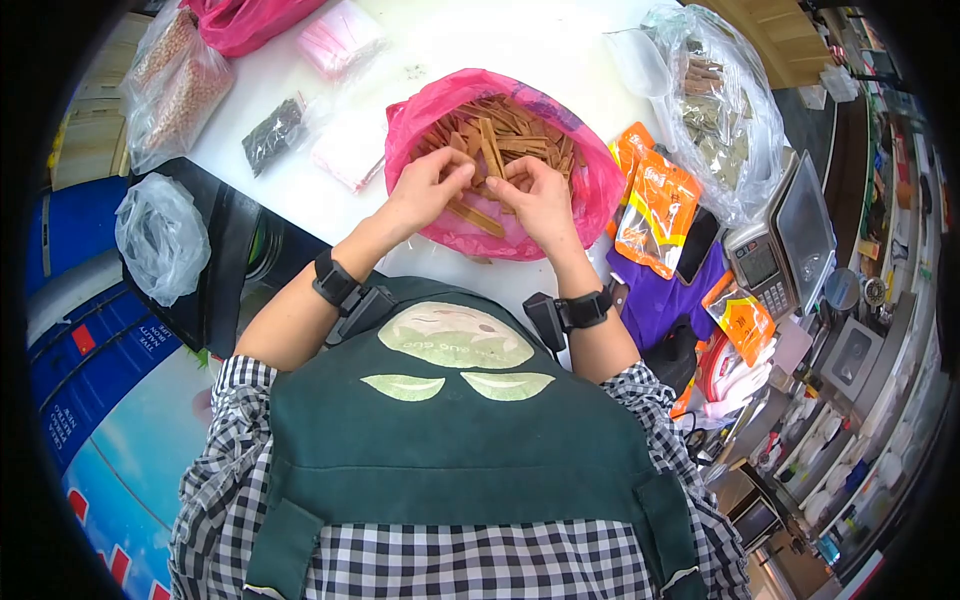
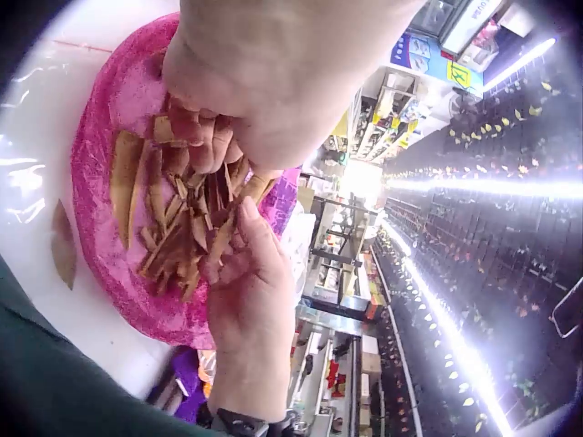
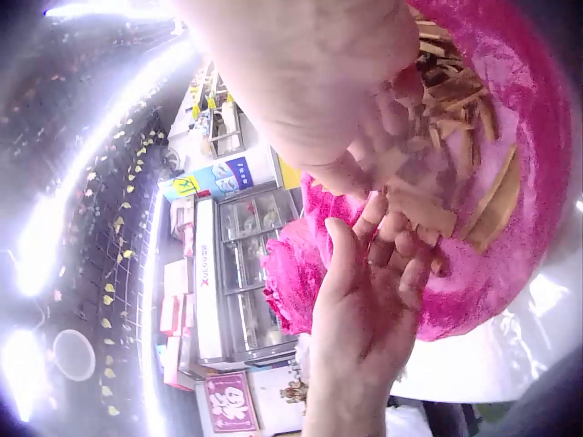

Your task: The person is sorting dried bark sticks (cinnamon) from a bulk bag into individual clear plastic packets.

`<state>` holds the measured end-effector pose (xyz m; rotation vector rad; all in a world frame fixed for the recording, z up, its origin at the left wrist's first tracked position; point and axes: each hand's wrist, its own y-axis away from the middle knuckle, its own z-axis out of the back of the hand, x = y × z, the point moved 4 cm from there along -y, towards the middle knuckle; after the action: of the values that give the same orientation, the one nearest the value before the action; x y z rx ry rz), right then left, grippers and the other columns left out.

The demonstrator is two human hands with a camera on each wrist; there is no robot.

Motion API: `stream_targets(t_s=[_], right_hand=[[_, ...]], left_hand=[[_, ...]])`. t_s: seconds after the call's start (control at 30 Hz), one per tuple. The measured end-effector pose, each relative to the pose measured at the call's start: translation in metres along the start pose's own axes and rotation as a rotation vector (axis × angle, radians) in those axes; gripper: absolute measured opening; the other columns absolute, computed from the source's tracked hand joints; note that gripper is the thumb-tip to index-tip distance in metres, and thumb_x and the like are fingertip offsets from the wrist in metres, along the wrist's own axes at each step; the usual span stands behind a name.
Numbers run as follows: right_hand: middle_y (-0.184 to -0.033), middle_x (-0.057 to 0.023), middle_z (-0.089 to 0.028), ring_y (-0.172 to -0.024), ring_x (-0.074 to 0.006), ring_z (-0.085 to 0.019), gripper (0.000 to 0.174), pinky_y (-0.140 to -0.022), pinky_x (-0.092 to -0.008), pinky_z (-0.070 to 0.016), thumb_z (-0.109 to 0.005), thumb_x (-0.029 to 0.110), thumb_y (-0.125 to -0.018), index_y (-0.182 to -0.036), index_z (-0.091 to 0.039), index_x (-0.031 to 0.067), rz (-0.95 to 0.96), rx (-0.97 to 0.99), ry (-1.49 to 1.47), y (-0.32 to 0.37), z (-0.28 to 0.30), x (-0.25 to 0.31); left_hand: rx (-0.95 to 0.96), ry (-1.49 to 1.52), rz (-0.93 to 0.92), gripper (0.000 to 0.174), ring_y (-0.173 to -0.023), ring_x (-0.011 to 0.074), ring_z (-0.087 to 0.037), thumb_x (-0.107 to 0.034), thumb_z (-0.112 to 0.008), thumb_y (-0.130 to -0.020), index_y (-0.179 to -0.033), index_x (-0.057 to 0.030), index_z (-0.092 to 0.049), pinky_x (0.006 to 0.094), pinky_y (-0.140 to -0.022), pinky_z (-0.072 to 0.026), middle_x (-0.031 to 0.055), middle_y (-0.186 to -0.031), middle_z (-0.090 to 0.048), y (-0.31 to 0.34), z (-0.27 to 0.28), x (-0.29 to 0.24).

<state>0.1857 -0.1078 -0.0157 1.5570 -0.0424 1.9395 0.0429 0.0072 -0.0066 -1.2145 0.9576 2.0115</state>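
Above the open pink plastic bag [image 1: 601, 187], likely to catch crumbs, my right hand [image 1: 541, 207] pinched a flat brown strip [image 1: 490, 148]; my left hand's [image 1: 425, 190] grip I couldn't tell.

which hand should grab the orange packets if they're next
Right, I'd say: the orange packets lie beside the pink bag, on the side of the right hand. The left hand is farther off and would likely reach across the other. Both are at the bark strips, though.
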Motion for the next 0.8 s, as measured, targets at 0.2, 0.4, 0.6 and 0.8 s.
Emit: stream_targets(t_s=[0.2, 0.4, 0.6, 0.8], right_hand=[[-0.073, -0.0024, -0.063, -0.063, -0.0087, -0.057, 0.025, -0.059, -0.0248, -0.0464, -0.076, 0.022, -0.083, -0.088, -0.062, 0.0014, 0.124, 0.007, -0.173, 0.013, -0.006, 0.024], [-0.074, -0.0034, -0.062, -0.064, -0.0092, -0.058, 0.021, -0.06, -0.0257, -0.0481, -0.068, 0.018, -0.09, -0.095, -0.059, -0.0002, 0.022, 0.023, -0.321, 0.013, -0.008, 0.031], [-0.077, -0.0051, -0.065, -0.067, -0.0095, -0.061, 0.019, -0.059, -0.0247, -0.0497, -0.068, 0.016, -0.09, -0.097, -0.063, -0.0003, 0.265, -0.185, -0.329, -0.001, 0.007, 0.04], [-0.067, -0.0041, -0.063, -0.056, -0.0086, -0.058, 0.021, -0.049, -0.0234, -0.0456, -0.07, 0.018, -0.089, -0.092, -0.063, -0.0013, 0.036, -0.209, -0.353, 0.006, 0.011, 0.041]], left_hand=[[-0.082, 0.186, 0.054, 0.031, -0.072, 0.0153, -0.059, -0.03, -0.057, -0.097, -0.098, 0.0008, -0.057, 0.0325, -0.063, -0.0455, 0.0088, -0.077, -0.06, -0.015, -0.008, -0.024], [-0.187, -0.031, -0.082, 0.023, -0.078, 0.0355, -0.06, -0.022, -0.054, -0.096, -0.094, 0.001, -0.054, 0.0438, -0.07, -0.0459, 0.0203, -0.083, -0.06, -0.014, -0.011, -0.043], [-0.095, -0.281, -0.32, 0.013, -0.082, 0.0398, -0.057, -0.013, -0.051, -0.094, -0.096, -0.0003, -0.053, 0.0446, -0.072, -0.0444, 0.0205, -0.085, -0.058, -0.009, -0.019, -0.045], [-0.104, -0.301, -0.356, 0.012, -0.083, 0.04, -0.057, -0.012, -0.052, -0.093, -0.098, -0.001, -0.055, 0.0449, -0.072, -0.0452, 0.0193, -0.086, -0.058, -0.012, -0.019, -0.041]])
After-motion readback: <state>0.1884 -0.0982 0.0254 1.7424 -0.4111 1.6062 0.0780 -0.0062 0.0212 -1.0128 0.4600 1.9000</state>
